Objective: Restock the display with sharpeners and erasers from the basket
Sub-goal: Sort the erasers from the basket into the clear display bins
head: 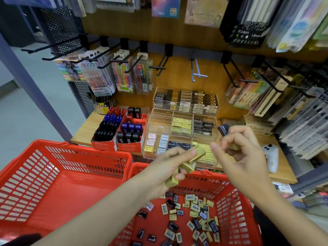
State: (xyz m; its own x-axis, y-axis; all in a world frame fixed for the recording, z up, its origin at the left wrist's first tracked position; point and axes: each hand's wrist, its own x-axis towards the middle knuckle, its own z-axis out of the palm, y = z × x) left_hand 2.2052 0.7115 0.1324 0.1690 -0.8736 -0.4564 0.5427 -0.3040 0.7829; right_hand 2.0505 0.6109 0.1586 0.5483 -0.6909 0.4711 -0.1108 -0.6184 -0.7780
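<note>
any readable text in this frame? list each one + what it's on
"Colors": colourful hanging pack, top centre.
"3Colors" and "1.0mm": black hanging pen pack, top right; its large heading is too stylised to read for sure.
Too small or blurred: barcode labels on the erasers in the right basket, labels on the eraser boxes in the clear display trays, print on the red sharpener boxes.

Bare wooden shelf lies open to the right of the clear tiered display, broken only by a white device near the shelf's front edge. Two red cartons of sharpeners stand close against the display's left side, and black hooks jut out above its back tier, hemming the way in from overhead. The left red basket offers open floor, while the right basket is littered with small erasers.
</note>
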